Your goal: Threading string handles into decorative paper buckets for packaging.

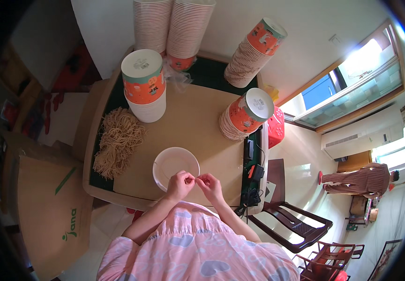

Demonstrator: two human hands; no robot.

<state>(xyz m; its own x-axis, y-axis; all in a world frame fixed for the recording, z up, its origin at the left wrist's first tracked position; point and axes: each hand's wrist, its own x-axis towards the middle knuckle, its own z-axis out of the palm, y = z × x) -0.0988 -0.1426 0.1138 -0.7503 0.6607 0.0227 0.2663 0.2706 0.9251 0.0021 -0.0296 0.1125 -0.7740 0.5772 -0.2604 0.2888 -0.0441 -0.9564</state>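
Observation:
My left hand [181,185] and my right hand [209,186] meet at the near edge of the table, fingertips pinched and almost touching. Whatever lies between the fingers is too small to make out. Just beyond them a white paper bowl [176,161] stands with its open mouth up, and my left hand overlaps its near rim. To the left lies a tangled bundle of beige strings [118,140]. Behind it rises a short upside-down stack of orange and green printed paper tubs [144,89]. A similar stack [247,112] sits at the right edge, its lower part looking wrapped in string.
Tall stacks of paper tubs [191,28] and a leaning stack [254,51] stand at the back. Black adapters and cables [254,182] line the table's right edge. A cardboard box [52,210] is at left, a dark chair [296,225] at right. Another person [362,180] stands far right.

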